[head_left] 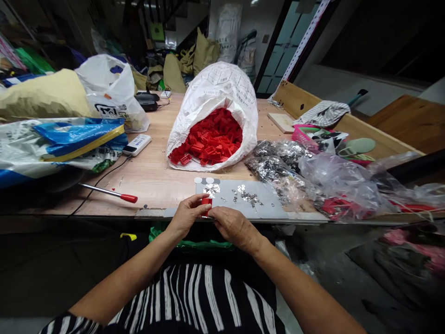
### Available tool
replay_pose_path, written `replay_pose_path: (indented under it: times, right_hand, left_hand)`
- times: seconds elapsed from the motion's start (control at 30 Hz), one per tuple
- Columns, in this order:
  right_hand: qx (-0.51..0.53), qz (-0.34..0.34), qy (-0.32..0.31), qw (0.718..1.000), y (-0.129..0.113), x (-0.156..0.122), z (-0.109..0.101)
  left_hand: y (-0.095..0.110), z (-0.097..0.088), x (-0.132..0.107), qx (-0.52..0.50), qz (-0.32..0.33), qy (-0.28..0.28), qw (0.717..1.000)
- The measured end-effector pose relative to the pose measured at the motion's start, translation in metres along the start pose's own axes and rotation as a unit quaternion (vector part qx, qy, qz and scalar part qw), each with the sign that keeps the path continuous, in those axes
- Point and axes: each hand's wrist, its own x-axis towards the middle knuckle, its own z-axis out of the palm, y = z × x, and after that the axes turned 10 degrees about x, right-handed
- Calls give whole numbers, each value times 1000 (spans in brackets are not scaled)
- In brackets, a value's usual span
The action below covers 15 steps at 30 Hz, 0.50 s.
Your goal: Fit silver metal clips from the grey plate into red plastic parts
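Note:
My left hand [185,215] is closed on a small red plastic part [207,202], held between thumb and fingers over the front edge of the bench. My right hand [235,227] meets it from the right, thumb and forefinger pinched at the part's lower edge. Whatever those fingertips hold is too small to make out. Just beyond both hands lies a grey mat [271,199] with shiny little metal pieces [251,196] scattered over it. A second small heap of metal pieces [211,189] sits right behind the red part.
A white woven sack [222,83] lies open toward me, full of red plastic parts [215,139]. Bags of metal pieces [274,169] and a pink basket [304,137] stand right. At left are a red-tipped lever [128,198], a white device [137,144] and plastic bags [107,88].

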Motion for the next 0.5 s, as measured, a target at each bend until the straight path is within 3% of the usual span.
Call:
replay_pose_path:
  times: [0.5]
  right_hand:
    - [8,16,5,1000,-1,5,4]
  left_hand:
    - [3,-7,1,31,-19,-4,999]
